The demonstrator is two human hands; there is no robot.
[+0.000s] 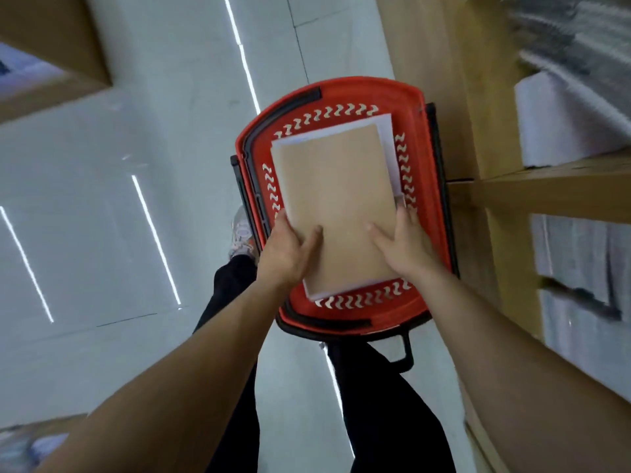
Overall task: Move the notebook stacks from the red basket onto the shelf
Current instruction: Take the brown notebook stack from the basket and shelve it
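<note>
A red basket with black handles stands on the floor at the centre of the head view. Inside it lies a notebook stack with a brown cover and white page edges. My left hand grips the stack's near left edge, thumb on the cover and fingers under the side. My right hand grips the near right edge, thumb on top. The wooden shelf runs along the right, right beside the basket.
Wrapped white stacks sit in the shelf's compartments on the right. My legs in black trousers and one shoe are next to the basket's left side. A brown shelf unit stands at the top left, across a glossy white floor.
</note>
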